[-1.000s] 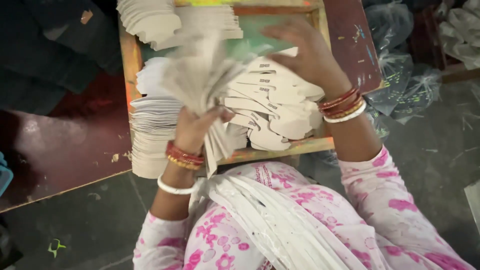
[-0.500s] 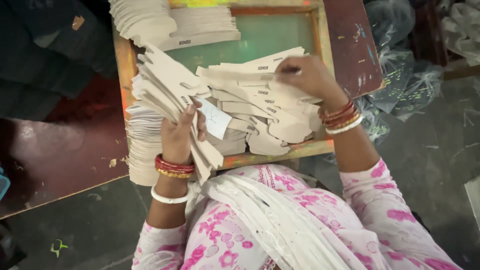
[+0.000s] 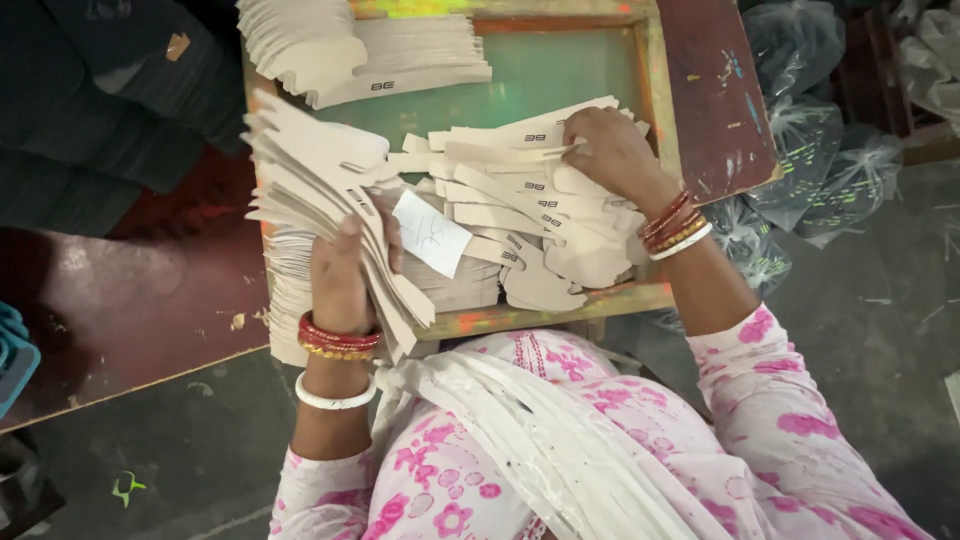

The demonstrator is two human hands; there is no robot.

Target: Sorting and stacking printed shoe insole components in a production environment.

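My left hand (image 3: 343,272) grips a thick fanned stack of beige cut-out pieces (image 3: 310,170), held upright at the left side of a wooden-framed green screen (image 3: 560,70). A small white paper slip (image 3: 430,232) sticks out of that stack. My right hand (image 3: 612,150) rests on a spread heap of the same beige pieces (image 3: 520,215) lying on the screen, fingers pinching the top piece. Red and gold bangles sit on both wrists.
Another pile of beige pieces (image 3: 350,50) lies at the frame's top left, and a flat stack (image 3: 290,300) sits under my left hand. A dark red table (image 3: 130,300) is at left, a red board (image 3: 715,90) at right, clear plastic bags (image 3: 810,150) on the grey floor.
My left hand has tilted the held stack from a blurred swing over the heap to the left side. My right hand moved down from the green screen onto the heap's top piece.
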